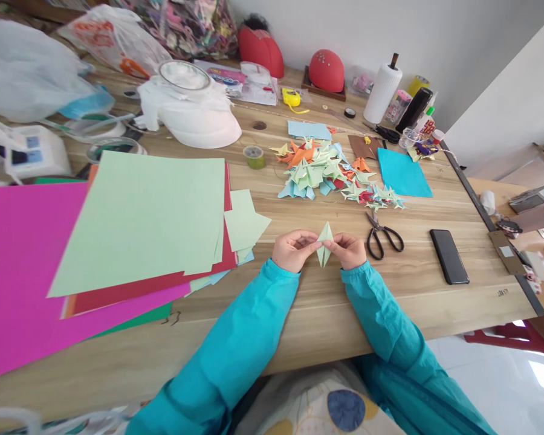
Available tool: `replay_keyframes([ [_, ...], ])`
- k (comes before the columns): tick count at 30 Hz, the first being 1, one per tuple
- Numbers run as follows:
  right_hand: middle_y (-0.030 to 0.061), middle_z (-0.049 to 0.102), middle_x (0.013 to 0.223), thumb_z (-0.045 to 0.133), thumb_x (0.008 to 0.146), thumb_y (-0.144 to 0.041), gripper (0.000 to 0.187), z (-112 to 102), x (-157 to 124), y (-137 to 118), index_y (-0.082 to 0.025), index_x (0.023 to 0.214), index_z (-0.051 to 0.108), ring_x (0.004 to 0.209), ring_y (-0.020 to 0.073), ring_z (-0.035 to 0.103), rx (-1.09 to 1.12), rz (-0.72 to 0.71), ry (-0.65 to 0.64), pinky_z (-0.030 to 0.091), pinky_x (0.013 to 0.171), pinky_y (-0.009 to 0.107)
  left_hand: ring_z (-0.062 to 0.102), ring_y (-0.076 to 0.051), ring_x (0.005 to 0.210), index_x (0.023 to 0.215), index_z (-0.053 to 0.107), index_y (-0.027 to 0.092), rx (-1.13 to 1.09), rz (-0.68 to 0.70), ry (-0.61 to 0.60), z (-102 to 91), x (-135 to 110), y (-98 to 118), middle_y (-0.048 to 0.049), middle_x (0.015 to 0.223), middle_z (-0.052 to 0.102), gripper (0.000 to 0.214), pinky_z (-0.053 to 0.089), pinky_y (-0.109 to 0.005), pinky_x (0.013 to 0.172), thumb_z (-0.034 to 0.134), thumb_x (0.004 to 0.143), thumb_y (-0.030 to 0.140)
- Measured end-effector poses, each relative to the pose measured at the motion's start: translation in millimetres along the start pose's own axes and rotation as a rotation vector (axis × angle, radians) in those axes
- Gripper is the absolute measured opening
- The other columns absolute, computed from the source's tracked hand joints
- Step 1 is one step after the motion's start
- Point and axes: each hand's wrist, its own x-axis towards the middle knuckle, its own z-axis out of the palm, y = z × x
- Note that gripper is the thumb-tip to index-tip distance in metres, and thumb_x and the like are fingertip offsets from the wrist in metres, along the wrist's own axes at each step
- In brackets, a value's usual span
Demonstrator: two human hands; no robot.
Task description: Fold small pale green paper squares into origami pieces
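A small pale green folded paper piece [324,241], diamond-shaped with pointed ends, is pinched between both hands just above the wooden table [417,290]. My left hand [292,249] grips its left side with curled fingers. My right hand [350,250] grips its right side the same way. Both arms wear teal sleeves. Behind the hands lies a heap of folded paper shapes [330,172] in green, orange, blue and red.
Black scissors [383,237] and a dark phone [448,256] lie right of the hands. A stack of large coloured sheets [140,223] covers the left. A teal sheet [403,172], tape roll [254,156], paper towel roll [382,92] and plastic bags sit farther back.
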Motion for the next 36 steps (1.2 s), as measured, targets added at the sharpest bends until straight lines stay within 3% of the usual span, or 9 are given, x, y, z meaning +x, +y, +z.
replay_keyframes([
  [6,-0.0011,0.059,0.053,0.070,0.057,-0.039,0.025,1.7,-2.1,2.5,-0.016,0.058,0.059,0.048,0.0086,0.049,-0.094,-0.071,0.002,0.040,0.050,0.022,0.055,-0.012,0.051,0.063,0.064,0.014,-0.021,-0.027,0.015,0.2,0.6,1.1,-0.0018,0.056,0.063,0.028,0.046,-0.025,0.052,0.078,0.045,0.031],
  [12,0.0002,0.057,0.051,0.074,0.050,-0.037,0.028,0.7,-0.1,0.0,-0.015,0.049,0.055,0.047,0.0093,0.047,-0.058,-0.057,0.051,0.038,0.046,0.023,0.056,-0.012,0.053,0.065,0.065,0.014,-0.076,-0.052,-0.021,-0.7,3.2,-4.9,-0.0012,0.056,0.063,0.028,0.046,-0.025,0.054,0.077,0.047,0.030],
  [17,-0.0026,0.051,0.046,0.078,0.044,-0.033,0.031,2.0,-2.5,-0.3,-0.015,0.045,0.052,0.044,0.0065,0.040,-0.069,-0.084,-0.018,0.032,0.041,0.021,0.059,-0.014,0.061,0.072,0.067,0.015,-0.264,-0.059,-0.052,2.0,2.9,-8.9,-0.0017,0.065,0.067,0.028,0.048,-0.026,0.060,0.076,0.050,0.029],
  [19,-0.0026,0.051,0.047,0.079,0.044,-0.031,0.031,2.6,-3.1,2.9,-0.015,0.045,0.053,0.044,0.0062,0.040,-0.073,-0.073,-0.073,0.032,0.042,0.021,0.057,-0.013,0.058,0.069,0.068,0.015,-0.205,-0.052,-0.087,2.2,2.1,-5.5,-0.0005,0.061,0.065,0.027,0.047,-0.026,0.058,0.078,0.046,0.024],
  [24,-0.0030,0.053,0.047,0.079,0.044,-0.027,0.028,0.5,-0.7,10.7,-0.014,0.048,0.055,0.045,0.0064,0.042,-0.064,-0.009,-0.147,0.033,0.042,0.020,0.055,-0.012,0.056,0.057,0.067,0.015,-0.115,0.004,-0.085,0.6,2.3,-2.4,-0.0006,0.058,0.064,0.014,0.045,-0.024,0.055,0.074,0.055,0.028],
  [31,-0.0010,0.058,0.049,0.080,0.041,-0.029,0.029,2.3,-2.3,5.6,-0.014,0.049,0.055,0.044,0.0084,0.048,-0.040,0.096,-0.140,0.035,0.042,0.022,0.058,-0.015,0.061,0.064,0.070,0.015,-0.176,-0.088,-0.049,-1.5,5.4,-10.8,-0.0031,0.063,0.066,0.021,0.044,-0.026,0.058,0.068,0.062,0.035],
  [36,-0.0017,0.057,0.046,0.079,0.040,-0.028,0.029,4.1,-4.1,3.4,-0.014,0.048,0.056,0.041,0.0073,0.046,-0.037,0.117,-0.128,0.034,0.041,0.021,0.059,-0.017,0.069,0.068,0.071,0.014,-0.022,-0.066,0.052,-1.7,3.0,-0.5,-0.0043,0.067,0.067,0.026,0.045,-0.026,0.064,0.067,0.062,0.038],
])
